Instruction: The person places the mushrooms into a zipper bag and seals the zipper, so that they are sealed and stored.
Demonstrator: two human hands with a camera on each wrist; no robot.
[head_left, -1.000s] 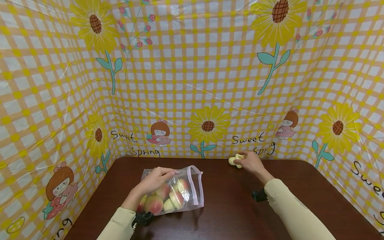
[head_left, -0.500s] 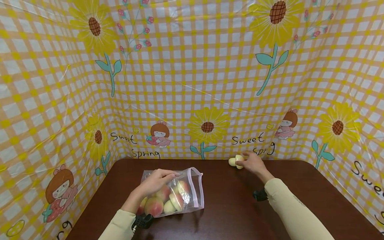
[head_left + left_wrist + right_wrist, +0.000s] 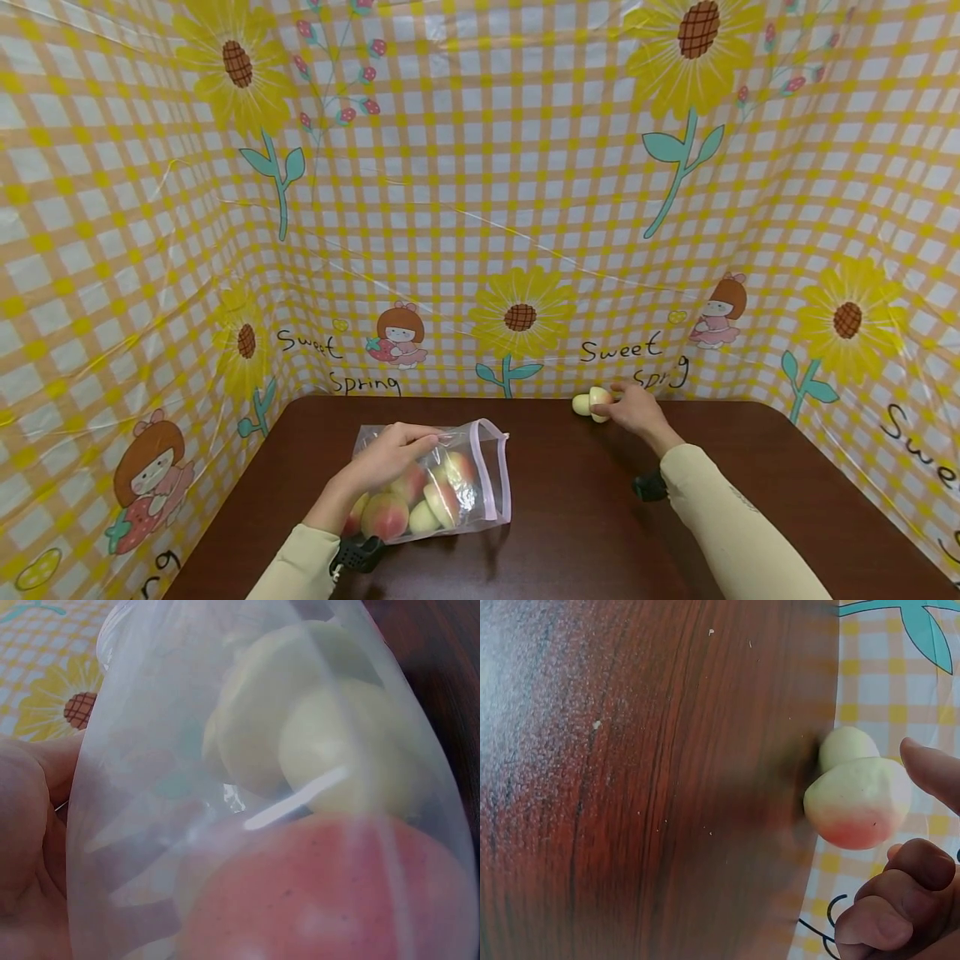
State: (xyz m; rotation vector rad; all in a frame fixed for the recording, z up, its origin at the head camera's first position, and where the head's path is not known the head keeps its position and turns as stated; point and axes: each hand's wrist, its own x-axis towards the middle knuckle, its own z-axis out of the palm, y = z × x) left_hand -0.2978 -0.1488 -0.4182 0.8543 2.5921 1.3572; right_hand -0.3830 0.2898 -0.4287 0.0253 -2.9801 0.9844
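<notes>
A clear zip bag (image 3: 480,450) with a pink-edged mouth lies on the table, mouth to the right. Several toy mushrooms with red-and-yellow caps (image 3: 386,517) and pale stems show through its film. My left hand (image 3: 386,458) grips the bag's upper side; in the left wrist view its fingers show dimly through the plastic. At the table's back edge lies another toy mushroom (image 3: 859,802), its pale stem pointing left in the head view. My right hand (image 3: 633,410) is right beside its cap, thumb and fingers apart around it; whether they touch it is hard to tell.
The dark brown table (image 3: 555,517) ends at a checkered cloth (image 3: 450,250) that rises at the back and both sides. Each wrist wears a black band (image 3: 649,487).
My right hand has drawn slightly back to the right, so more of the mushroom's cap shows. The left hand and the bag have hardly moved.
</notes>
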